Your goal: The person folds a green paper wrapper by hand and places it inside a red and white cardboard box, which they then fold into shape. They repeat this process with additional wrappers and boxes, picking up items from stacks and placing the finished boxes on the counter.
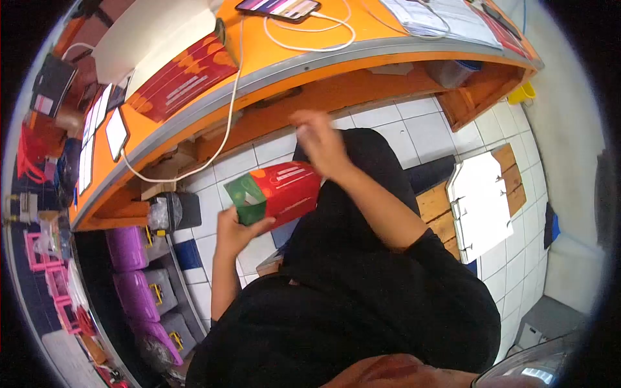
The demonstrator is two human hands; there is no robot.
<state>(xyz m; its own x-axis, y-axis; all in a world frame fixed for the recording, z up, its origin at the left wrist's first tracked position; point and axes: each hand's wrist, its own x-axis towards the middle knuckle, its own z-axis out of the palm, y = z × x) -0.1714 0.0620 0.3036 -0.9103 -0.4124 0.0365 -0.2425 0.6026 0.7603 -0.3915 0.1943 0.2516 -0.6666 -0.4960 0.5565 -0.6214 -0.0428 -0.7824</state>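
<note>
My left hand (238,227) grips the near corner of a red and green printed carton (284,197), its thumb across the green end. The carton is tilted over my lap, its green end facing left and its red sides carrying white lettering and orange shapes. My right hand (318,143) is raised just above the right end of the carton, apart from it. Its fingers are somewhat blurred but look loosely spread, and nothing shows in them.
An orange desk (278,61) curves ahead of me, bearing a stack of flat red cartons (184,81), phones with white cables and papers (440,26). Purple-lidded bins (136,294) stand at left. A white sheet stack (480,207) lies on a wooden seat at right.
</note>
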